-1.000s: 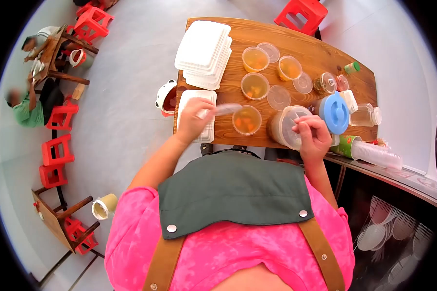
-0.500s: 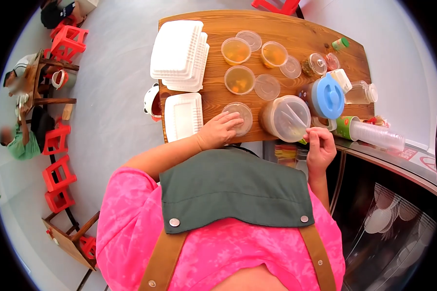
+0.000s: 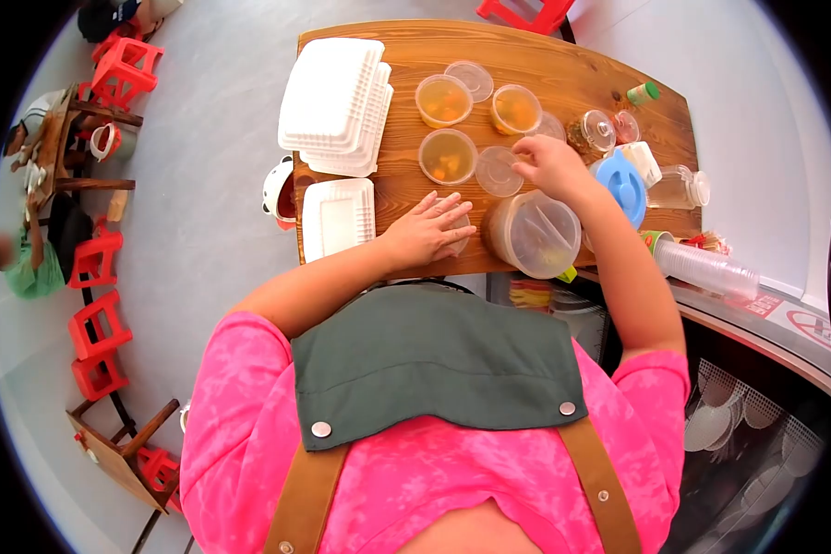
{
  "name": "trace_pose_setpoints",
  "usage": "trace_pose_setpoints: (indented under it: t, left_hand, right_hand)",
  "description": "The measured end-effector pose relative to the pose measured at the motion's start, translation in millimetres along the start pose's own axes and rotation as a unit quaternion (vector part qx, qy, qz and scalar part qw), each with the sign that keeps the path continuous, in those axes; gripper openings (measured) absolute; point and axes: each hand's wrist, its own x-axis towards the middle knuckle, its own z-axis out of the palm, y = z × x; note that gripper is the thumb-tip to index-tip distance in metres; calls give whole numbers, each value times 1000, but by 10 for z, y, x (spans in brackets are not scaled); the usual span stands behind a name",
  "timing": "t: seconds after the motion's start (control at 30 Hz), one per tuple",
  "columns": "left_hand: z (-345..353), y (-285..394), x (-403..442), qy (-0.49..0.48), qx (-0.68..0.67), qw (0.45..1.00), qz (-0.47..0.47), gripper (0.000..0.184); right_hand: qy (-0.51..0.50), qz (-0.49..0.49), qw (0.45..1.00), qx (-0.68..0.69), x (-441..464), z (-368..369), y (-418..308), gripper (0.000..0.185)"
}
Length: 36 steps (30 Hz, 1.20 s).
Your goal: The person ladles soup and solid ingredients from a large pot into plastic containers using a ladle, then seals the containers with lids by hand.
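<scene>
My left hand point(image 3: 429, 226) lies with fingers spread over a round clear plastic container or lid point(image 3: 462, 238) at the table's near edge; the hand covers most of it. My right hand point(image 3: 549, 166) reaches across the big lidded plastic pitcher point(image 3: 543, 235). Its thumb and fingertips are slightly apart at the right edge of a loose clear lid point(image 3: 499, 173), which still lies flat. Beyond stand three round clear tubs of yellowish broth with orange pieces: a left one point(image 3: 444, 101), a right one point(image 3: 515, 110) and a nearer one point(image 3: 448, 156).
White clamshell boxes point(image 3: 331, 97) are stacked at left, another box point(image 3: 339, 218) nearer. A blue-lidded pitcher point(image 3: 623, 187), spice jars point(image 3: 592, 132) and stacked plastic cups point(image 3: 711, 270) stand at right. More lids point(image 3: 470, 81) lie among the tubs. People sit far left near red stools point(image 3: 97, 258).
My right hand has moved from beside the pitcher's near right edge forward and left to the loose lid. My left hand stays at its container, its fingers now more spread.
</scene>
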Motion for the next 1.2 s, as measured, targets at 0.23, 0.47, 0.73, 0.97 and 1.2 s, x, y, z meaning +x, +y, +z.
trace_pose_setpoints:
  t: [0.23,0.47,0.73,0.97,1.2]
  left_hand:
    - [-25,62,-28,23,-41,999,-20,45]
    - [21,57,-39,27,-38,999,-28,43]
    - [-19,40,-34,64,-74,995,-17,37]
    - [-65,89,-6,11,-28,999,-28,34]
    - [-149,111,-26,62,-61,995,-41,35]
  right_hand:
    - [-318,-5,910,-265,507,382,-39,69]
    - [-343,1,884,-316,577,635,3,89]
    - [-271,-16,919,-286,633,643,46,89]
    - [-273,-56,925,-259,675,748,270,77]
    - [-325,-135,895,-276,755,722,178,44]
